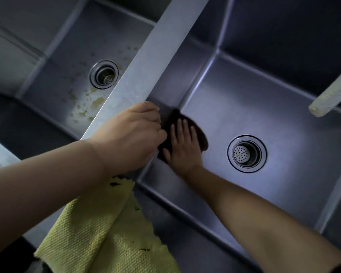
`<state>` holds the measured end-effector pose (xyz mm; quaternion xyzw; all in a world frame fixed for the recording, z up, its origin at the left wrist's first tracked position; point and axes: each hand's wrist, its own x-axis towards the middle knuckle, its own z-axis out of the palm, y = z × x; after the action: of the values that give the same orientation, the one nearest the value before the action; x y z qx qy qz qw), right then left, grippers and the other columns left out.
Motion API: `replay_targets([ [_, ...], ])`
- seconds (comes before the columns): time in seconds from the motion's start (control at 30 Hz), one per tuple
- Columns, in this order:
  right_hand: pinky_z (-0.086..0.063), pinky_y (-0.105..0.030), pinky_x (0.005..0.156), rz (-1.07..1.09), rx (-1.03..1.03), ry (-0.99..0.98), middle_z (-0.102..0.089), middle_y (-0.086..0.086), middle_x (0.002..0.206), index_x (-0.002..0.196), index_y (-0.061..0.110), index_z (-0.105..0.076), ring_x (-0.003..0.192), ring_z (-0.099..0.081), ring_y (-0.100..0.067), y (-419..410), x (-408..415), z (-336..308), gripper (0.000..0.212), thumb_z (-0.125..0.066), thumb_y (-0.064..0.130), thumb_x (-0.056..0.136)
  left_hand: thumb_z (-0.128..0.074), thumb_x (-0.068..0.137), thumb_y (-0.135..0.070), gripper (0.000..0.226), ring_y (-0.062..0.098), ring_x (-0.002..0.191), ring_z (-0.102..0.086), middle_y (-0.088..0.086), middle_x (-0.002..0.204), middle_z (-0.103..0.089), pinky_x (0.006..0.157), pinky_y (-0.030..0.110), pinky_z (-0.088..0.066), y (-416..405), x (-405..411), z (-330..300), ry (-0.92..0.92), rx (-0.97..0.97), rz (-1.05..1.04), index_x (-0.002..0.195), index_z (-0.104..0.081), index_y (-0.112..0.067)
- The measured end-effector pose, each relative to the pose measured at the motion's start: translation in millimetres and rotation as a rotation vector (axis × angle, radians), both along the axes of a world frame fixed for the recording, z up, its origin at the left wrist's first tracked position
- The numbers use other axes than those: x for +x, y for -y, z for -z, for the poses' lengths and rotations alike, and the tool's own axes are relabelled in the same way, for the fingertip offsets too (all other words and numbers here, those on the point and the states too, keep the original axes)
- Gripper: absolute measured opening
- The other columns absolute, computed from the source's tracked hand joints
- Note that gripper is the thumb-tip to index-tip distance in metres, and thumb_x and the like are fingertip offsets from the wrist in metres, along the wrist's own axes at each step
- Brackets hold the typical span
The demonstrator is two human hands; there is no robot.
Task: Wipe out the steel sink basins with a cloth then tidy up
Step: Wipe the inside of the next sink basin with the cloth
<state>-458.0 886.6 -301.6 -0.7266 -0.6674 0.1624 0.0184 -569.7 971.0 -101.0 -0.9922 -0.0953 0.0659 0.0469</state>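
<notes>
Right basin (254, 107): steel, dim, lying to the right of the divider (146, 62). A round drain strainer (246, 153) is sitting in its floor.

Dark cloth (202, 136): lying on the floor of the right basin, in the corner near the divider, well apart from the strainer. Part of it is hidden under the hands.

Right hand (182, 144): lying flat on the dark cloth, fingers straight and spread, palm pressing it against the basin floor. The grip is open; nothing is curled round the cloth.

Left hand (130, 133): resting on the near end of the divider, fingers bending over its edge toward the right basin. The fingertips are out of sight, so I cannot tell whether this grip is holding anything.

Left basin (67, 62): steel, showing yellowish stains (83, 103) across its floor between its drain (104, 74) and the divider.

Yellow cloth (106, 233): woven, frayed at the edges, lying over the front rim of the sink below the left forearm.

Pale bar (331, 91): jutting in from the right edge above the right basin; what it is cannot be told.
</notes>
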Motion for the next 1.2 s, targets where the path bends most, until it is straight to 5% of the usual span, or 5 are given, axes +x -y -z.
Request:
replay_targets([
  [0.17,-0.024,-0.049,0.112,-0.265,-0.02,0.006,-0.045,-0.016,0.144,0.138,0.013,-0.048,0.137,-0.036,-0.03,48.7,-39.7,-5.7,0.072,-0.057,0.051,0.078,-0.057,0.072,-0.018,0.009,0.028,0.078,-0.059,0.003,0.063,-0.061,0.093,0.035,-0.037,2.1,0.8,-3.0,-0.042,0.01,-0.024,0.063,-0.057,-0.017],
  [0.4,-0.03,-0.046,0.112,-0.591,0.013,-0.064,-0.039,-0.005,0.149,0.141,0.028,-0.044,0.139,-0.035,-0.024,96.1,-12.9,-7.3,0.062,-0.055,0.043,0.081,-0.051,0.076,-0.021,0.015,0.03,0.076,-0.058,0.004,0.063,-0.061,0.092,0.037,-0.045,6.9,4.8,-9.8,-0.071,0.019,-0.053,0.063,-0.056,-0.015],
  [0.67,-0.015,-0.045,0.115,-0.698,0.022,-0.095,-0.027,-0.009,0.155,0.146,0.025,-0.036,0.144,-0.02,-0.029,188.4,64.8,1.0,0.072,-0.051,0.038,0.077,-0.047,0.079,-0.021,0.02,0.031,0.075,-0.056,0.006,0.062,-0.061,0.093,0.037,-0.043,3.0,2.0,-6.4,-0.041,-0.006,-0.063,0.062,-0.055,-0.014],
  [0.97,-0.023,-0.058,0.111,-0.456,0.063,-0.032,-0.034,-0.017,0.15,0.143,0.023,-0.042,0.14,-0.027,-0.038,76.6,-1.0,3.7,0.075,-0.059,0.055,0.076,-0.047,0.079,-0.024,0.021,0.029,0.075,-0.056,0.006,0.062,-0.061,0.094,0.034,-0.039,-0.1,-0.3,0.9,-0.007,-0.007,-0.058,0.063,-0.056,-0.015],
  [1.2,-0.014,-0.053,0.115,-0.206,0.057,0.026,-0.026,-0.019,0.153,0.148,0.019,-0.031,0.143,-0.02,-0.038,20.5,23.8,5.7,0.078,-0.051,0.054,0.08,-0.053,0.077,-0.021,0.019,0.029,0.07,-0.058,0.005,0.058,-0.058,0.092,0.038,-0.042,-0.4,-1.4,2.6,-0.038,0.039,-0.013,0.06,-0.056,-0.015],
])
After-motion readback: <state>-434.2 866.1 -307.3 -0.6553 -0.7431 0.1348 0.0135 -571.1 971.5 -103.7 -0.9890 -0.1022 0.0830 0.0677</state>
